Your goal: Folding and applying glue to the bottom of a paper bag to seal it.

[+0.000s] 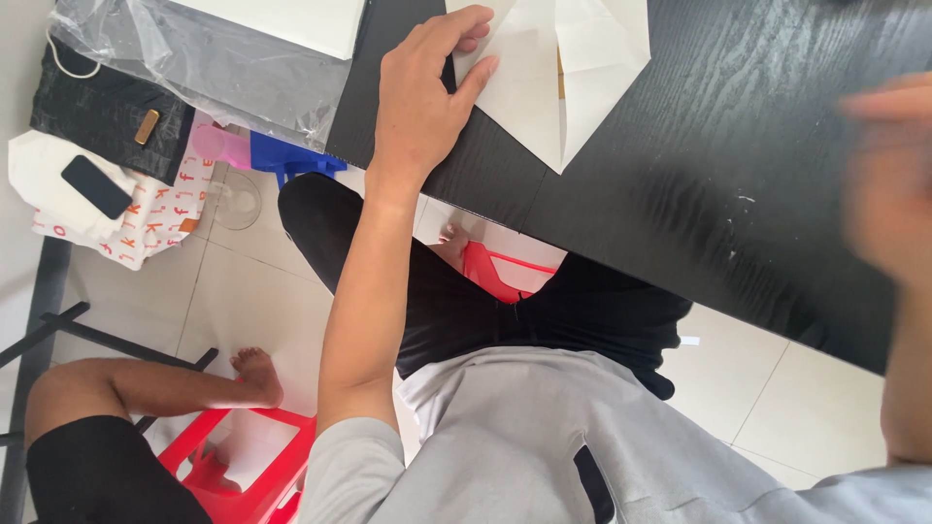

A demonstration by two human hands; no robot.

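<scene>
Seen from the head camera, the left hand (422, 92) lies flat on the black table (738, 165), fingers spread and loosely bent, its fingertips pinning the edge of a folded white paper (529, 87) at the table's near side. The right hand (888, 184) is a blur to the side, clear of the paper; I cannot tell how its fingers stand. This looks like mid-fold work, and another crease would need the paper held steady.

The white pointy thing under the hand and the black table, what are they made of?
The white folded sheet looks like matte paper: thin, with sharp creases. The black table looks like dark-stained wood or wood-grain laminate; grain lines show. The left hand presses on the sheet.
</scene>
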